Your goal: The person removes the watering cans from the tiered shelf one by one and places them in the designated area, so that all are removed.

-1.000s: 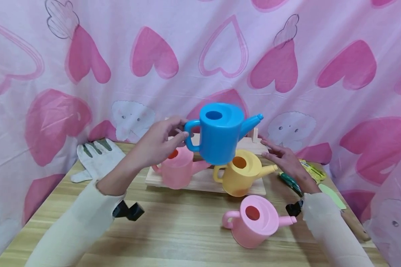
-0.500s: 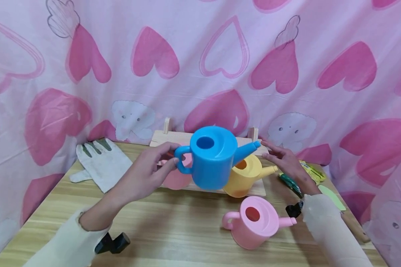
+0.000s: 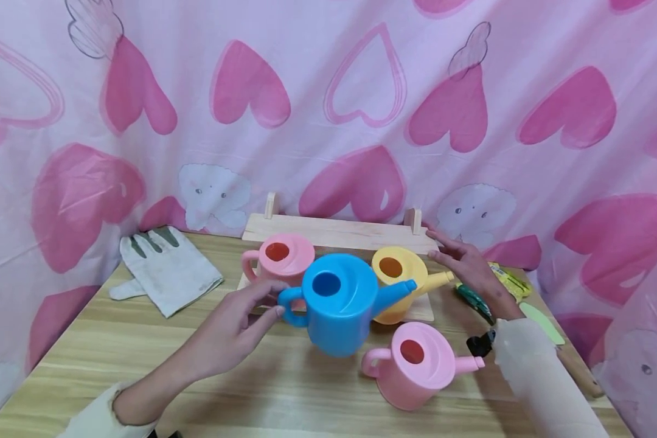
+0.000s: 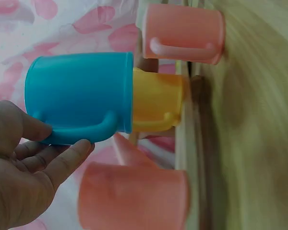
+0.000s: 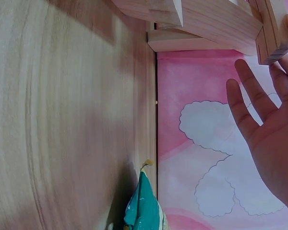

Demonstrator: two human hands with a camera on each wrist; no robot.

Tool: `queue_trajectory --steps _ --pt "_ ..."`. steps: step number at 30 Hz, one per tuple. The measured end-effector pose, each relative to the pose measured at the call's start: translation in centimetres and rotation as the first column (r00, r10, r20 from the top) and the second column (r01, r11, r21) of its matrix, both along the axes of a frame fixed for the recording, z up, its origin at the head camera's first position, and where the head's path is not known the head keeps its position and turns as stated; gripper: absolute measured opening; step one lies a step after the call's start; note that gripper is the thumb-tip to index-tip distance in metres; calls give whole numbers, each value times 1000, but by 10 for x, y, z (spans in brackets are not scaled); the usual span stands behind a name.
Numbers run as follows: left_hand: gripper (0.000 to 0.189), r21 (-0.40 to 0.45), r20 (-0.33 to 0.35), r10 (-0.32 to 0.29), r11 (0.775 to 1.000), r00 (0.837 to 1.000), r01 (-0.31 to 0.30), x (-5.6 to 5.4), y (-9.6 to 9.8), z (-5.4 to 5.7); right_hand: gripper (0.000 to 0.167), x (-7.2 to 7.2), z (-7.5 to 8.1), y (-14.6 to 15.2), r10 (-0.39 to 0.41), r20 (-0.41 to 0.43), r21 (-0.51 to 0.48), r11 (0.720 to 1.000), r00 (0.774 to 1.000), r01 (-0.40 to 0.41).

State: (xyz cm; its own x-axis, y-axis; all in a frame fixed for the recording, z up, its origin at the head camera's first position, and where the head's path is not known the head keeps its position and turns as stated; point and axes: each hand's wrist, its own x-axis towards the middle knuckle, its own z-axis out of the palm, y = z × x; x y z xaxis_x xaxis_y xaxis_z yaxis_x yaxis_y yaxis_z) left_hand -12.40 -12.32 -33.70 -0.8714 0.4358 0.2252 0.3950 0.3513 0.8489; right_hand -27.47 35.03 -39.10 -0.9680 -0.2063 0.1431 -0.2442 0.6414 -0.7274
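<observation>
My left hand [image 3: 227, 331] pinches the handle of a blue toy watering can [image 3: 339, 325], held upright in the air, spout to the right. In the left wrist view, the thumb and fingers meet around the blue handle. Behind it, a pink watering can [image 3: 292, 261] and a yellow watering can [image 3: 410, 264] stand on the lower board of a wooden rack [image 3: 339, 231]. Another pink watering can [image 3: 416, 383] stands on the table in front. My right hand [image 3: 471, 271] has its fingers extended, touching the right end of the rack's upper shelf.
A white work glove [image 3: 177, 274] lies on the table [image 3: 241, 401] at the left. On the right are a green packet [image 3: 473, 298], a yellow packet [image 3: 509, 280] and a pale green trowel-like tool [image 3: 542, 322] with a wooden handle. A pink heart-patterned curtain [image 3: 306, 152] hangs behind.
My left hand has lowered the blue watering can from in front of the upper shelf, bringing it nearer and slightly left. The right hand stays at the rack's end.
</observation>
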Motion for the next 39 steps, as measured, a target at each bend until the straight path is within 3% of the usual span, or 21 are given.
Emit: queue_trajectory --steps 7,11,17,25,39 --pt "33 -8 146 -5 1000 989 7 8 -7 -18 62 -3 0 0 -2 -10 4 1000 1000 2" --pt "32 2 190 -7 1000 982 6 12 -10 -29 61 -2 1 -1 0 -7 -6 1000 1000 0" --pt "26 0 234 -34 999 972 35 10 -17 -47 63 -2 5 -3 -6 9 -22 1000 1000 6" --pt "23 -24 268 -19 999 963 26 7 -23 -68 63 -2 7 -3 1 7 -20 1000 1000 -1" --pt "14 -18 294 -77 996 953 86 0 -26 -82 63 -2 2 0 -6 20 -23 1000 1000 6"
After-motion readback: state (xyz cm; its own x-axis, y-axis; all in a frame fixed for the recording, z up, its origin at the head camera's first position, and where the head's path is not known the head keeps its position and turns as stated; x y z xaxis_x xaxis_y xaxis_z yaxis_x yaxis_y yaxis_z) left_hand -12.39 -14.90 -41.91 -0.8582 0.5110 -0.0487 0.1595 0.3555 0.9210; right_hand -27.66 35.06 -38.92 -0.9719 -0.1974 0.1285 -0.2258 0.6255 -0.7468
